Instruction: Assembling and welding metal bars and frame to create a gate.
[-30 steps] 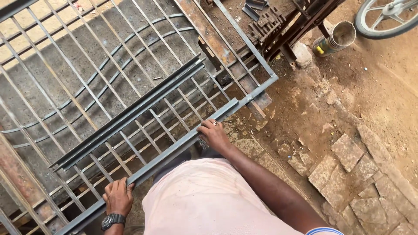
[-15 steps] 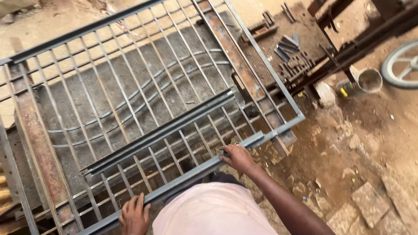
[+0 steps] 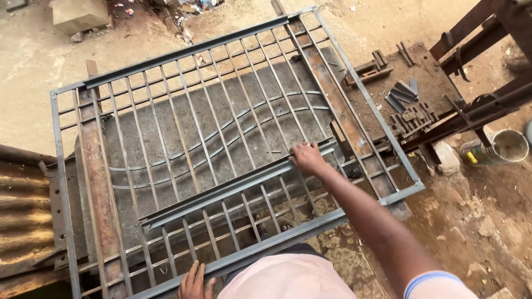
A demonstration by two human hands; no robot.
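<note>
The right hand [image 3: 306, 158] reaches out over a large grey steel window grille of straight bars and two wavy cross-strips [image 3: 221, 138], lying flat on rusty supports, and its fingers rest curled over the end of a loose bundle of long grey angle-iron lengths [image 3: 233, 185] that lies slantwise across the bars; whether they grip it or only press on it cannot be told. The left hand [image 3: 195, 282] sits spread and open on the grille's near frame rail, holding nothing. Judging by how things lie, the grille looks fully assembled, and the loose lengths on top are not yet lifted off. Beyond the right fingertips runs a rusty flat steel beam [image 3: 338, 94] under the bars; further to their right a heap of small cut steel offcuts [image 3: 407, 108] lies on a rusty plate, with a dented metal paint tin [image 3: 496, 149] past it. Left of the left hand lies a rusty corrugated sheet [image 3: 25, 216]
</note>
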